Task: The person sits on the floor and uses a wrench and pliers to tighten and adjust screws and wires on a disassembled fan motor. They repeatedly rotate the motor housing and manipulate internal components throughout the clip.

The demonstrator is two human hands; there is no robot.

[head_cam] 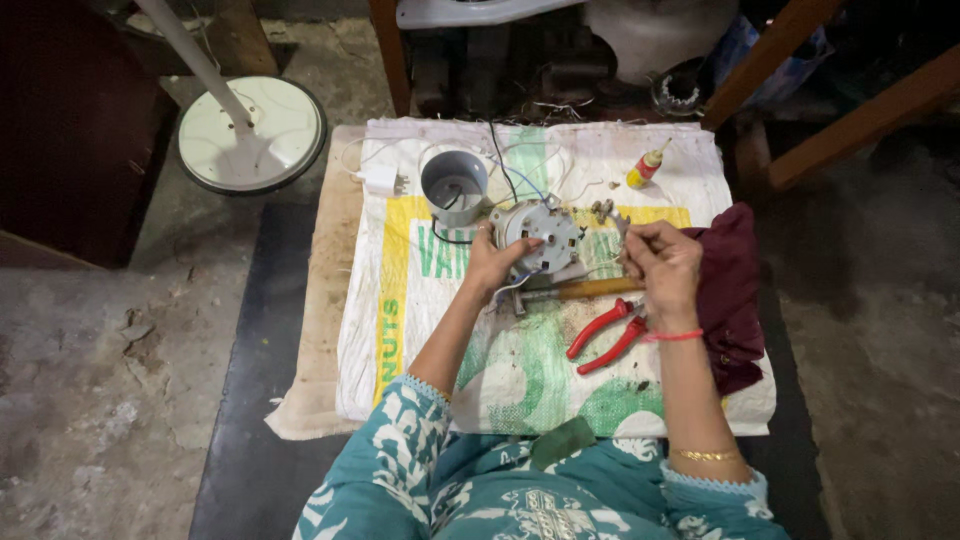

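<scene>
Left hand (497, 262) steadies the small electric motor (537, 235) on the sack-covered tabletop (520, 390); right hand (662, 262) pinches thin wire. Best kept taut, motor braced. Red-handled pliers (605, 335) lie just below.

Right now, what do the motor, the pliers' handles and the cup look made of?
Motor: bare metal, it seems, dull silver-grey casing. Pliers: red handles look like glossy plastic or rubber sleeves; jaws hidden by the right hand. Cup: probably plastic, matte grey, thin smooth wall. Left hand steadies the motor.
</scene>
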